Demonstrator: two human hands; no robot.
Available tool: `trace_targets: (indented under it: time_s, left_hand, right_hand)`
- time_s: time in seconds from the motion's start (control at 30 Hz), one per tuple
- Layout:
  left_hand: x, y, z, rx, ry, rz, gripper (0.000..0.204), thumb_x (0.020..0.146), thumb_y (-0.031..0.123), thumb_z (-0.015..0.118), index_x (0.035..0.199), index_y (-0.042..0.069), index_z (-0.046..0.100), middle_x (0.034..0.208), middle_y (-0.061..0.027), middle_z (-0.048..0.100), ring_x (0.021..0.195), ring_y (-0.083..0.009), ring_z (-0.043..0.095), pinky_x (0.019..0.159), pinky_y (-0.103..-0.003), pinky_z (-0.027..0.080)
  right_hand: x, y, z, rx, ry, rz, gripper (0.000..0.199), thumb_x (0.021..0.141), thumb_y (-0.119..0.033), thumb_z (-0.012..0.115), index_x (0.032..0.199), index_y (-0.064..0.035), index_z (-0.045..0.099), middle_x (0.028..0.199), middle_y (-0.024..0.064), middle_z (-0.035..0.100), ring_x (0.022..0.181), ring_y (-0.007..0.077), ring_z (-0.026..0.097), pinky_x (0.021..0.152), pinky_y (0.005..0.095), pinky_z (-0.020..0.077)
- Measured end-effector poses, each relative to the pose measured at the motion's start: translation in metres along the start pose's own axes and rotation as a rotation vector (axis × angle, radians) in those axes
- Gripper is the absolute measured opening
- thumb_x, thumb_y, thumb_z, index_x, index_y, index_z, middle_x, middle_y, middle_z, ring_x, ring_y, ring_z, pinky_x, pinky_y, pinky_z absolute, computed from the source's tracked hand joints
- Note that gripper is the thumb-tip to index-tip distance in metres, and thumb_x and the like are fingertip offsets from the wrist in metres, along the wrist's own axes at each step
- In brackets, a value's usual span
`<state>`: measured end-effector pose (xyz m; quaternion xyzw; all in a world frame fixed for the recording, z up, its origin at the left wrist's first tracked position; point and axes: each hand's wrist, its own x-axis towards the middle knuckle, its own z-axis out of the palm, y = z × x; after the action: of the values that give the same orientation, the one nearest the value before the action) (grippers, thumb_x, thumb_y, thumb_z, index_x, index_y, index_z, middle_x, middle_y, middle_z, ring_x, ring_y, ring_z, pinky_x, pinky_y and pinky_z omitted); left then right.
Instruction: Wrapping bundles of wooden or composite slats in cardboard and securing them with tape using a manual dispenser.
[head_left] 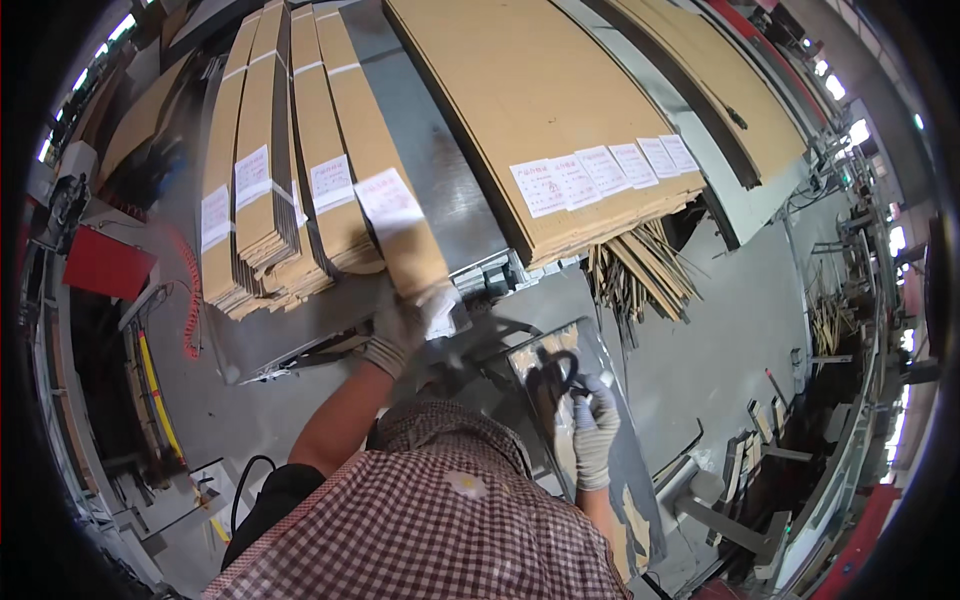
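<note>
Cardboard in a strapped bundle (385, 185), topped by a white label, lay on the grey surface (450, 190) beside three like bundles (265, 170), and the gloved left hand (400, 325) had its fingers curled over the near end of it. Such a long, flat stack judged stiff along its length but heavy and liable to sag or fan out, so a hold under the end, close to a strap, looked surest. The gloved right hand (595, 425) had its fingers closed round black scissors (555, 372) over a worn metal plate (620, 400).
</note>
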<state>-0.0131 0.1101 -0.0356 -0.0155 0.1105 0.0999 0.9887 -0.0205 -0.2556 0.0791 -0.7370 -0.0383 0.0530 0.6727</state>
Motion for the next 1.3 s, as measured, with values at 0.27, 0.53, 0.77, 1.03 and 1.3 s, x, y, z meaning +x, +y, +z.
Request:
trace_targets:
  time_s: [0.27, 0.53, 0.77, 1.03, 1.3]
  left_hand:
    - [0.026, 0.024, 0.025, 0.237, 0.556, 0.548, 0.042, 0.105, 0.036, 0.051, 0.126, 0.001, 0.060, 0.122, -0.0131, 0.066, 0.105, -0.0309, 0.068, 0.092, -0.047, 0.062]
    - [0.077, -0.119, 0.130, 1.763, 0.081, 0.695, 0.038, 0.104, 0.027, 0.052, 0.134, 0.005, 0.062, 0.134, -0.0098, 0.061, 0.124, -0.0287, 0.056, 0.108, -0.039, 0.043]
    - [0.158, -0.131, 0.162, 2.954, -0.224, 0.641, 0.049, 0.099, 0.034, 0.056, 0.137, 0.003, 0.061, 0.146, -0.0129, 0.054, 0.142, -0.0388, 0.037, 0.119, -0.051, 0.025]
    - [0.185, -0.104, 0.123, 1.890, 0.135, 0.853, 0.069, 0.089, 0.024, 0.074, 0.146, 0.001, 0.044, 0.129, -0.0164, 0.059, 0.119, -0.0311, 0.057, 0.103, -0.042, 0.047]
    - [0.210, -0.113, 0.104, 1.064, 0.427, 0.335, 0.056, 0.083, 0.018, 0.083, 0.127, 0.001, 0.053, 0.113, -0.0081, 0.065, 0.097, -0.0168, 0.064, 0.087, -0.032, 0.055]
  right_hand:
    - [0.043, 0.117, -0.188, -0.473, 0.106, 0.189, 0.012, 0.090, 0.004, 0.064, 0.100, -0.0008, 0.069, 0.095, 0.0066, 0.072, 0.092, 0.0147, 0.067, 0.086, 0.0303, 0.0531]
    - [0.032, 0.291, -0.332, -0.797, -0.492, 0.842, 0.036, 0.097, -0.034, 0.064, 0.105, 0.0002, 0.075, 0.096, 0.0102, 0.077, 0.087, 0.0178, 0.069, 0.083, 0.0373, 0.0527]
    - [0.068, 0.259, -0.323, -0.904, -0.331, 0.854, 0.051, 0.099, -0.048, 0.059, 0.106, -0.0010, 0.077, 0.099, 0.0113, 0.077, 0.089, 0.0232, 0.071, 0.089, 0.0406, 0.0529]
    - [0.209, 0.021, -0.053, 0.341, 0.425, 0.201, 0.041, 0.107, -0.042, 0.052, 0.107, -0.0033, 0.066, 0.097, 0.0074, 0.070, 0.089, 0.0157, 0.065, 0.081, 0.0315, 0.0521]
    - [0.264, 0.095, 0.115, 1.093, 0.356, 0.768, 0.057, 0.106, -0.051, 0.041, 0.139, -0.0062, 0.051, 0.143, 0.0106, 0.054, 0.133, 0.0307, 0.050, 0.112, 0.0492, 0.0428]
